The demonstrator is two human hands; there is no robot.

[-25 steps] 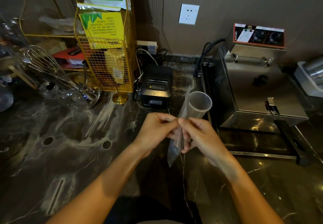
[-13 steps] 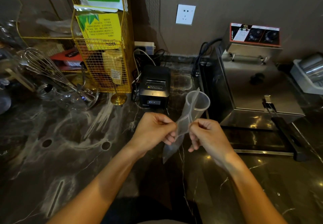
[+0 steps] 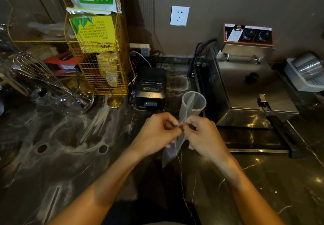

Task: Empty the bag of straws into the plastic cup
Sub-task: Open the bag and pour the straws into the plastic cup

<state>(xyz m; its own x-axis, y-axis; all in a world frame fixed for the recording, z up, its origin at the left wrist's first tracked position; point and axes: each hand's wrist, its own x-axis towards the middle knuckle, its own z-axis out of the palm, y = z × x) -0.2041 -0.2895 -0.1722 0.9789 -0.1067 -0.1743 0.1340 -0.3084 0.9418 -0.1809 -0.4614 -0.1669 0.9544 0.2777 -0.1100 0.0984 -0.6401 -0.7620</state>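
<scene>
A long clear bag of straws (image 3: pixel 171 152) hangs tilted over the dark marble counter, its top end leaning across the mouth of a translucent plastic cup (image 3: pixel 197 104) that stands just behind my hands. My left hand (image 3: pixel 157 133) pinches the bag's middle from the left. My right hand (image 3: pixel 203 135) pinches the same spot from the right, fingertips nearly touching. The bag's lower end sticks out below my hands. I cannot make out single straws inside the bag.
A black receipt printer (image 3: pixel 151 88) sits behind the cup on the left. A steel fryer (image 3: pixel 249 88) with a black handle stands to the right. A yellow wire rack (image 3: pixel 98 53), a whisk in a glass jar (image 3: pixel 70 100) and cables fill the back left.
My hands have come together again on the bag after parting slightly half a second ago. The bag's top end now lies across the cup's mouth.
</scene>
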